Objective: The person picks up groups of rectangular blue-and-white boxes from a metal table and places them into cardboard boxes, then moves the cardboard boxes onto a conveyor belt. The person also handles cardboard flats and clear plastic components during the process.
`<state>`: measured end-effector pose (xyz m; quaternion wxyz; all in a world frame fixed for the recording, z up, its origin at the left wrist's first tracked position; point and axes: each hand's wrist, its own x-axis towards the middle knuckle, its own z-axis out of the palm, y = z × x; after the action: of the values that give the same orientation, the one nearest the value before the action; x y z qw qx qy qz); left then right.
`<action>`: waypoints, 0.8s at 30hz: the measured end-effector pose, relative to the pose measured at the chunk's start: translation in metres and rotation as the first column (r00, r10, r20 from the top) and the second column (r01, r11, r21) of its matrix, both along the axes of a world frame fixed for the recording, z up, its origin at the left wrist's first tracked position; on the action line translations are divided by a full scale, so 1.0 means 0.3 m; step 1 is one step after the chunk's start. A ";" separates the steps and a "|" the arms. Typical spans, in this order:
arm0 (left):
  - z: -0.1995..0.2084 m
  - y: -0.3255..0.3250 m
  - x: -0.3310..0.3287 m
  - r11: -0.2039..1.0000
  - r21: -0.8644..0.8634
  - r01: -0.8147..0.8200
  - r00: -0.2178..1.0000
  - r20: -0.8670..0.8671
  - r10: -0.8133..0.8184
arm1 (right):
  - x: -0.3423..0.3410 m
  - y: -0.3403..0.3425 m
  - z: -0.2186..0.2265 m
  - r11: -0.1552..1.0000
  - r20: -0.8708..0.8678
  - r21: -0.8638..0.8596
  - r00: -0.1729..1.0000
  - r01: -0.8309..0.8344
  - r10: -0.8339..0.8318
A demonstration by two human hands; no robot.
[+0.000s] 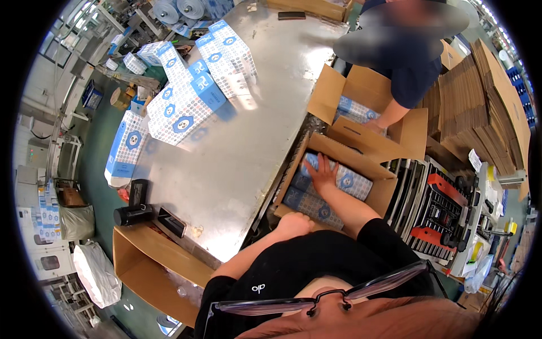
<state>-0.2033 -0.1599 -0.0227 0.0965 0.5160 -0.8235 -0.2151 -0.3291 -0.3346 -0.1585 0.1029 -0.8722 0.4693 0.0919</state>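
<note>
Black sleeves (377, 233) and bare forearms, both near the closest right-hand corner of the silvery metal counter (271, 130). Left hand (294, 224) beside that corner, fingers curled into a loose fist; cannot tell of any grip on the brown carton (381, 195) next to it. Right hand (323, 179) open, fingers spread, laid over a blue-and-white pack (354, 183) inside that same carton. Stands open-topped just right of the counter, with more packs (324, 210) side by side in it.

Below the counter's near left end, another open carton (152, 254), clear plastic (189, 288) inside. On that same end, a black cylinder (132, 215) touching or just beside a black upright holder (138, 193). Well right of the counter, past the first carton, a black tool tray (440, 214) with red pieces.

Farther along the counter's right side, a second open carton (324, 93), a co-worker's hand (375, 125) reaching inside beside a similar pack (355, 107). Right of that, well off the counter, flat cardboard sheets (468, 107) in a thick stack. Across the counter's left half, a cluster of patterned packs (180, 113); near its left edge, a lone pack (127, 144). Beyond the far left end, pale film rolls (178, 8).
</note>
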 end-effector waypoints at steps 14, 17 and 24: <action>-0.002 0.109 0.091 0.985 -0.169 -0.018 0.969 -0.248 -0.025 | -0.087 0.059 0.043 0.909 -0.225 0.249 0.933 0.334 -0.281; 0.104 0.125 0.185 0.927 -0.332 -0.173 0.951 -0.302 0.069 | -0.135 -0.021 -0.063 0.782 -0.211 0.536 0.948 0.317 -0.240; 0.142 0.841 0.829 -0.178 -0.211 -0.961 -0.041 -0.529 0.848 | -0.104 0.224 -0.100 0.783 -0.362 0.357 0.849 0.509 -0.386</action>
<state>0.0454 0.0924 0.0199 0.4428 0.8661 -0.2033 0.1118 -0.3603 -0.2674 -0.1885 0.2516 -0.6670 0.6405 0.2856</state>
